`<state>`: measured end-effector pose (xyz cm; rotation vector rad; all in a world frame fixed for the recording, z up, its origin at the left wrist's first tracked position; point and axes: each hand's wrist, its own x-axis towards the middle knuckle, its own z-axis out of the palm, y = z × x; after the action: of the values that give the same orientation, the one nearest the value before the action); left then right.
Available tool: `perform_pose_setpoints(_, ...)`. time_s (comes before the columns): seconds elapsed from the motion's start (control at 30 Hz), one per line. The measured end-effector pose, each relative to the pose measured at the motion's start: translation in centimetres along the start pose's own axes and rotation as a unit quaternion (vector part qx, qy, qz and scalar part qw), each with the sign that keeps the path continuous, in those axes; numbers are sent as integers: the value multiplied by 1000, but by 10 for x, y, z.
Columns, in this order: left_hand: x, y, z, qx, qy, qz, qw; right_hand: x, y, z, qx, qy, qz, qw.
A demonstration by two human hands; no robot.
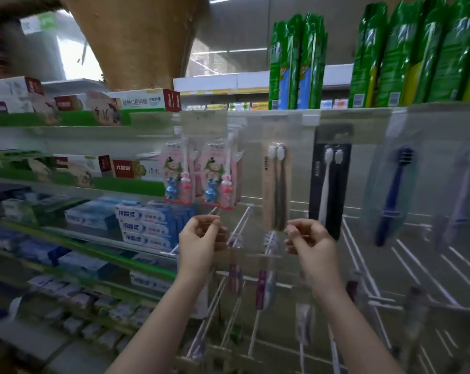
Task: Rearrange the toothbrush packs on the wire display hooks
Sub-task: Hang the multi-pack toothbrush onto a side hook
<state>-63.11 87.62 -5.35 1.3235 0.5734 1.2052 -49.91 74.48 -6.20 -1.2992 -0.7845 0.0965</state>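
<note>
Head view: my left hand (201,233) and right hand (308,237) pinched a clear pack (255,247) just below the beige pack (276,184), unhung. Hooks (242,222) nearby bare; most rearranging left.

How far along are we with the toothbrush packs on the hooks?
Partway, it seems. Done: pink children's packs, a beige pack and a black pack hang on the upper row. In hand: left hand and right hand pinch a clear pack between them. Left: several bare wire hooks below.
</note>
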Motion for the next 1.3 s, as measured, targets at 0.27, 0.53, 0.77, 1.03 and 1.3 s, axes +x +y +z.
perform_pose_setpoints(0.27,36,-20,-81,41,-8,8,999,-25,17,89,-25,-44,36,998)
perform_pose_setpoints(0.53,45,-54,-136,40,161,40,985,-47,52,132,-58,-121,68,989)
perform_pose_setpoints(0.77,50,-115,-145,55,164,-32,984,-53,119,153,-122,-146,103,976)
perform_pose_setpoints(1.03,79,-169,-126,142,53,-92,984,-32,166,171,-163,-101,112,975)
perform_pose_setpoints(1.3,87,-184,-120,154,6,-68,986,-16,196,185,-198,-110,106,968)
